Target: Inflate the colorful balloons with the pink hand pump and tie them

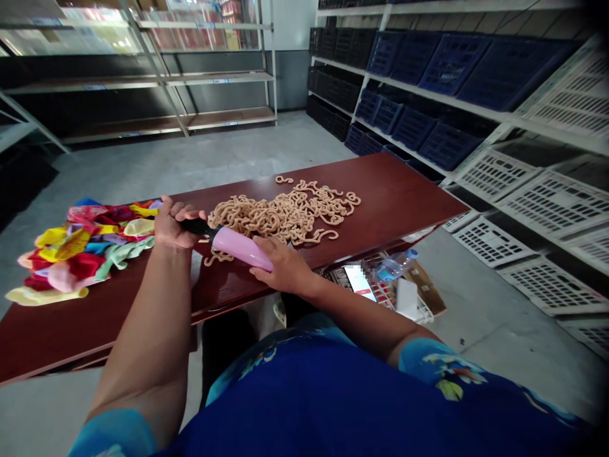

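My left hand [177, 223] is curled around the narrow black ribbed end of a pink object [240, 247], whose exact kind I cannot make out. Its smooth pink body slants down to the right, where my right hand [285, 268] grips the far end. It is held over the near side of a dark red table [394, 197]. Just behind it lies a heap of tan, hook-shaped curly pieces [285, 212], with one apart [284, 180] at the back. Left of my left hand is a pile of colourful, limp, balloon-like pieces [95, 244].
Beside the table's near right edge are a phone [360, 282], a plastic bottle [397, 263], a white box [406, 298] and a piece of cardboard [425, 285]. Shelves with blue crates [451, 63] and white crates [547, 203] line the right. A metal rack [219, 79] stands behind.
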`<state>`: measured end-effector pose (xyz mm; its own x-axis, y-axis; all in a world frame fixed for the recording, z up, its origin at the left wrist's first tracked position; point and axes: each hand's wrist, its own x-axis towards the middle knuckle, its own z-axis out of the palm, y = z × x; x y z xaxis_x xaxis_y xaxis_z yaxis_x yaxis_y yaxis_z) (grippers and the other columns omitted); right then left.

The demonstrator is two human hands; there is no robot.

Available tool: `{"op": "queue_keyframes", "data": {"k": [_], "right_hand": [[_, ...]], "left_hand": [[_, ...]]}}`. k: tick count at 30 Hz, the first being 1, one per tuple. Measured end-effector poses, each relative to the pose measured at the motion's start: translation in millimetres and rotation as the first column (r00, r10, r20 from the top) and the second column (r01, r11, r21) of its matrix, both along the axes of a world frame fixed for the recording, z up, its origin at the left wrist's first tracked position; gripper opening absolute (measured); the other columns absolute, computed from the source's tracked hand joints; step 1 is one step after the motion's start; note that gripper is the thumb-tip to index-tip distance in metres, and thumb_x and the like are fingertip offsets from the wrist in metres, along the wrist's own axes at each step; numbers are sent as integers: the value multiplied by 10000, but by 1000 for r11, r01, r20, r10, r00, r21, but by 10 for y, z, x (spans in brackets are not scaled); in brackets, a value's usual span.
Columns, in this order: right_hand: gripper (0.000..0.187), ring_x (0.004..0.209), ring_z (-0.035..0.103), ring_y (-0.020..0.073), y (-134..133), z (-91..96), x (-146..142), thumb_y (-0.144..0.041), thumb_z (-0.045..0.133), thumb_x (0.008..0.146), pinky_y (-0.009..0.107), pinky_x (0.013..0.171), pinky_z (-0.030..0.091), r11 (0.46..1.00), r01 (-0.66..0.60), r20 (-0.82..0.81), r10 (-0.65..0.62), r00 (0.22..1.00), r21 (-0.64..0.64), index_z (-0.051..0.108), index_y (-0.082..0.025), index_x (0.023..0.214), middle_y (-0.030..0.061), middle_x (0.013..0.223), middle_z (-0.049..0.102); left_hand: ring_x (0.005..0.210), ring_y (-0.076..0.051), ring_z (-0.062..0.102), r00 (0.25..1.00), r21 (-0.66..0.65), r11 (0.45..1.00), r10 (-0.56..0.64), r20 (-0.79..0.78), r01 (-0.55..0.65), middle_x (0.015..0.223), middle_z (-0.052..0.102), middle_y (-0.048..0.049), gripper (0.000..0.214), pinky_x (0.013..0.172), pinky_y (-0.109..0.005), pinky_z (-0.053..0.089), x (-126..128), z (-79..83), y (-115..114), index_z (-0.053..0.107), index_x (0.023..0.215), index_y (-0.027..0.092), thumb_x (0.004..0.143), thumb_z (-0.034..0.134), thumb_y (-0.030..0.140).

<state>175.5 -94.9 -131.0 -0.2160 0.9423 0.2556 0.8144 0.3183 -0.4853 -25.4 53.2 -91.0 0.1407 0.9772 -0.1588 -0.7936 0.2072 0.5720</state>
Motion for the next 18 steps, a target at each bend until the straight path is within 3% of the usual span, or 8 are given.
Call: {"op": "queue_keyframes", "data": {"k": [6,13,18], "right_hand": [[714,1128,475,247,49,92,123,-398,599,733,405,928,405,998,-61,-58,59,997,-20,291,-224,1354,100,1294,466],[653,1143,476,234,10,243,337,-357,586,749,396,958,388,992,-128,-89,128,988,11,329,-232,1336,94,1297,472],[635,1098,509,251,134,281,376,-343,602,722,409,915,403,997,-71,-41,70,997,-29,371,-248,1306,88,1261,506]], "left_hand": [[323,-62,236,998,-15,998,56,28,-56,396,173,62,490,386,-228,376,23,162,27,136,517,200,875,416,383],[305,-60,239,989,66,987,144,32,-146,395,151,71,451,364,-212,354,-269,504,201,120,543,198,893,369,338],[312,-53,232,980,77,977,195,27,-197,398,154,74,448,377,-201,354,-305,447,266,116,551,196,892,369,337]]}}
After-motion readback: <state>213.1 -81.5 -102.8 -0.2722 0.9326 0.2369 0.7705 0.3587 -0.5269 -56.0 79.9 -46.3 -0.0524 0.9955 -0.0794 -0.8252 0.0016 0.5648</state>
